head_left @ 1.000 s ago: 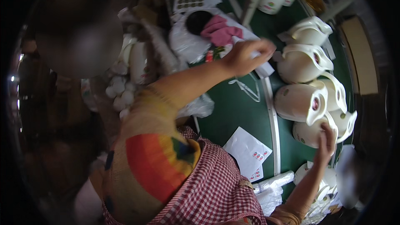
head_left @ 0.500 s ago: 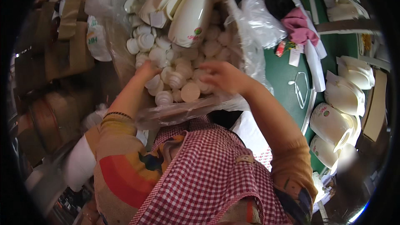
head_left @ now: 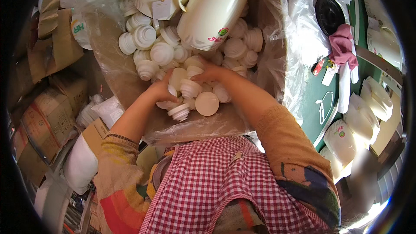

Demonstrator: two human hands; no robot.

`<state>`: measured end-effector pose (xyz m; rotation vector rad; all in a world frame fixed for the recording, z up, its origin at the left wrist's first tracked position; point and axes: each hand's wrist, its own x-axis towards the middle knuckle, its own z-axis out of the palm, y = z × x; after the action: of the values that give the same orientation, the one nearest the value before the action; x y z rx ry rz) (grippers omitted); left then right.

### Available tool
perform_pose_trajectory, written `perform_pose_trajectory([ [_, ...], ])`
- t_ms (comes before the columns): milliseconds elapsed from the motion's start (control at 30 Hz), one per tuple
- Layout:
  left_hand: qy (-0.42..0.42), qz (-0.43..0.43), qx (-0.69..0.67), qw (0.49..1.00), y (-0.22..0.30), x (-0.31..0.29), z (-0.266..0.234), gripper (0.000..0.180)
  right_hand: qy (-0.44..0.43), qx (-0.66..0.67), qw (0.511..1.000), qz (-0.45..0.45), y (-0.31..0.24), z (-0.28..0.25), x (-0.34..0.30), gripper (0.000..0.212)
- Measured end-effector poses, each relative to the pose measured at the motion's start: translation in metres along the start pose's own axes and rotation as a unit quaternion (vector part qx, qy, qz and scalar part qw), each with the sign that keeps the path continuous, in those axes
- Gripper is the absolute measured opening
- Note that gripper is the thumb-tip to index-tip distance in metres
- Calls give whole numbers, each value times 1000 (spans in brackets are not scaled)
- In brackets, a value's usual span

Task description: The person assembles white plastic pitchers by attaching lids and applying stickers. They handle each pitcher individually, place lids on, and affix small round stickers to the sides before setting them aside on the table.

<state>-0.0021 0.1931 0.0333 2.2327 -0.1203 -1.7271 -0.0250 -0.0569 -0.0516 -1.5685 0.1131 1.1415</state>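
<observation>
Inside a carton (head_left: 108,71) lined with clear plastic lies a heap of white ribbed stoppers (head_left: 143,37) with round flat tops. My left hand (head_left: 163,91) reaches into the near part of the heap, thumb and fingers curved about stoppers (head_left: 177,79). Across from it, my right hand (head_left: 211,70) has thumb and fingers around another stopper (head_left: 194,72); some fingertips are hidden among the pile. Two cream jugs with handles lie on the heap beyond my hands; the right jug (head_left: 212,11) bears a small coloured mark, and a white tag (head_left: 162,10) hangs by the left one.
On the right, a green table (head_left: 305,99) carries a black round lid (head_left: 329,15), a pink cloth (head_left: 342,45) and clear plastic wrapping. Several cream jugs (head_left: 341,141) stand along its far right side. Brown cartons (head_left: 56,115) and a white bag (head_left: 82,164) are on the left.
Both hands have come closer together and gone deeper into the stoppers, the right one moving left and its fingers closing in. The view has shifted, so the carton appears nearer and larger.
</observation>
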Motion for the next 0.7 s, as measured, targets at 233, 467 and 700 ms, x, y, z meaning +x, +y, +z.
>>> perform_pose_trajectory([
  [233,-78,-13,-238,968,9,16,-7,122,-79,88,989,88,-6,5,7,115],
  [467,-123,2,-621,774,5,18,21,103,-69,200,975,74,9,5,13,114],
  [700,-33,69,-815,574,35,23,86,97,-31,237,970,34,-12,-11,-19,107],
])
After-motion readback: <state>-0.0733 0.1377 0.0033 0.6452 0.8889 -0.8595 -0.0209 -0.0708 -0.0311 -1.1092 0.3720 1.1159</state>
